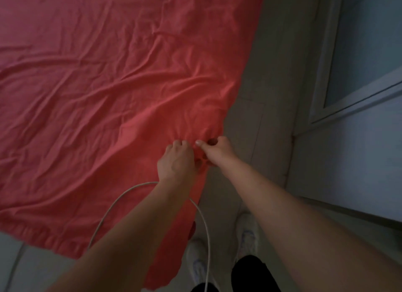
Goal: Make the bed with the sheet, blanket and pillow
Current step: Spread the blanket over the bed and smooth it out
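Observation:
A wrinkled red sheet lies spread over the bed and fills most of the view. Its near right corner is bunched up, and below that a strip of it hangs down toward the floor. My left hand grips the gathered cloth at that corner, knuckles up. Right beside it, my right hand pinches the same bunch at the sheet's edge. No blanket or pillow is in view.
Pale tiled floor runs along the right side of the bed. A light blue wall or door panel stands at far right. A white cable loops in front of my arms. My white shoes stand on the floor below.

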Motion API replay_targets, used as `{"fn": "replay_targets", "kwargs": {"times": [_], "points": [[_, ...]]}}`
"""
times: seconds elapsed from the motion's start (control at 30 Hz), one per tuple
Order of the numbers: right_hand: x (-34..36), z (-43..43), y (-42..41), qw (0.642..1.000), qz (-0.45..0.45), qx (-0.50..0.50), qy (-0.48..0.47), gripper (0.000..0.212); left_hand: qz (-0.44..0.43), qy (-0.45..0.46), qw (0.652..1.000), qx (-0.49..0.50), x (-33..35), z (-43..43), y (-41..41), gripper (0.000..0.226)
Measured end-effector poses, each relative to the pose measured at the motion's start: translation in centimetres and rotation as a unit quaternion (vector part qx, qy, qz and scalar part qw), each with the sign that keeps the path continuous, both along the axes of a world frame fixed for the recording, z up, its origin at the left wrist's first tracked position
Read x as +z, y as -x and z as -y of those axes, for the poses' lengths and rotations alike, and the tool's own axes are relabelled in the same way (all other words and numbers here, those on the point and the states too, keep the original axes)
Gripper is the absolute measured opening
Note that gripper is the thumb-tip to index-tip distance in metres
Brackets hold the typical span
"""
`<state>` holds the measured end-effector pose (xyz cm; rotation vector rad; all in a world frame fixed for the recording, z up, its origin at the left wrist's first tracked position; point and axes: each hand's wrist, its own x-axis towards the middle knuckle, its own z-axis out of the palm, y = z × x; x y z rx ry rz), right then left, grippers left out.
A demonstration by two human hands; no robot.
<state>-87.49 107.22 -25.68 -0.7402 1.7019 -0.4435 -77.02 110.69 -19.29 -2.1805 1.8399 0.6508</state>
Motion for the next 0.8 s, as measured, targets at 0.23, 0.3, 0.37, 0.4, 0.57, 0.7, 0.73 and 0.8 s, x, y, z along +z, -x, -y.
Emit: {"fn": "replay_targets", "kwargs": {"times": [0.23, 0.3, 0.37, 0.4, 0.57, 0.7, 0.73, 0.8], "points": [[-2.3, -1.2, -0.1, 0.996, -0.046, 0.021, 0.072, 0.035, -0.002, 0.03, 1.0, -0.001, -0.4, -0.4, 1.1, 0.02], [-1.8, -1.6, 0.2, 0.996, -0.039, 0.016, 0.073, 0.031, -0.003, 0.032, 0.999, -0.013, -0.3, -0.8, 1.3, 0.022], [-1.6, -2.1, 0.7, 0.997, -0.029, 0.022, 0.069, 0.029, -0.004, 0.032, 0.999, -0.026, -0.2, -1.4, 1.7, 0.023], [-1.3, -2.4, 1.0, 0.997, -0.031, 0.026, 0.066, 0.03, -0.002, 0.028, 0.999, -0.029, -0.3, -1.6, 1.9, 0.022], [0.3, -3.7, 2.0, 0.997, -0.051, 0.025, 0.058, 0.024, -0.004, 0.019, 0.999, -0.036, -0.3, -3.0, 2.5, 0.025], [0.7, -4.6, 1.5, 0.998, -0.026, 0.011, 0.063, 0.021, -0.014, 0.026, 1.0, -0.01, 0.7, -4.3, 1.7, 0.034], [1.1, -5.5, 1.3, 0.998, -0.019, 0.008, 0.059, 0.023, -0.011, 0.024, 1.0, -0.008, 1.0, -5.3, 1.4, 0.035], [1.5, -7.5, 0.4, 0.999, 0.007, 0.003, 0.047, 0.025, -0.002, 0.015, 1.0, -0.001, 1.2, -7.5, 0.6, 0.031]]}}
